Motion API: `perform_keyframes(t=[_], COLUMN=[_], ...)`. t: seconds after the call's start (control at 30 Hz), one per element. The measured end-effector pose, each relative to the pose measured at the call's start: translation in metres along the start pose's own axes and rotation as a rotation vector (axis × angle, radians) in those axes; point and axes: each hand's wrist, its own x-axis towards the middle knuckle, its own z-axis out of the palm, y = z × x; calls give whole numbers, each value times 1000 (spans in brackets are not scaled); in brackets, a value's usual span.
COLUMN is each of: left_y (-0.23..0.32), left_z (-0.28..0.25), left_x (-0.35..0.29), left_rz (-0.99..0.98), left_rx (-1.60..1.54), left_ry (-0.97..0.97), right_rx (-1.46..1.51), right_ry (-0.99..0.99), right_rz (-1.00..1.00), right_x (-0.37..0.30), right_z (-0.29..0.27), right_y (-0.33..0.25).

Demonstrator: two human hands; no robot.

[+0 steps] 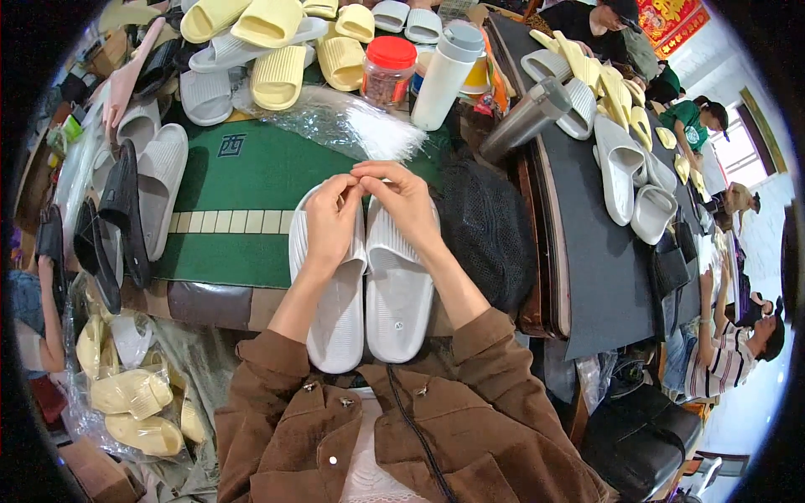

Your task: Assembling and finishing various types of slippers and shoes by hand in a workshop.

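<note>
A pair of light grey slide slippers lies side by side at the near edge of the green mat (220,180), the left slipper (337,335) and the right slipper (397,323) with toes pointing away from me. Over their straps, my left hand (331,216) and my right hand (402,197) meet at the fingertips. Both hands are closed in a pinch; whatever lies between the fingers is too small or hidden to name. Just beyond them, a bundle of thin white plastic strands (381,134) spills from a clear plastic bag (293,109).
Yellow slippers (277,77) and grey ones are piled at the back. A red-lidded jar (387,80), a white bottle (444,80) and a steel tumbler (524,117) stand at back right. Black mesh (486,230) lies right of my slippers. Bagged yellow slippers (130,394) sit lower left. Other people work nearby.
</note>
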Motion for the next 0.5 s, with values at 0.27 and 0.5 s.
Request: perform_keyframes(t=[0.27, 0.5], left_y=[1, -5], left_z=[0, 0], left_x=[1, 1], left_rz=[50, 91], left_rx=[108, 122], left_ry=[-6, 49], right_rx=[-56, -247], right_ry=[123, -33], right_rz=[102, -61], right_x=[-2, -1], right_z=[-5, 1], right_y=[-5, -2])
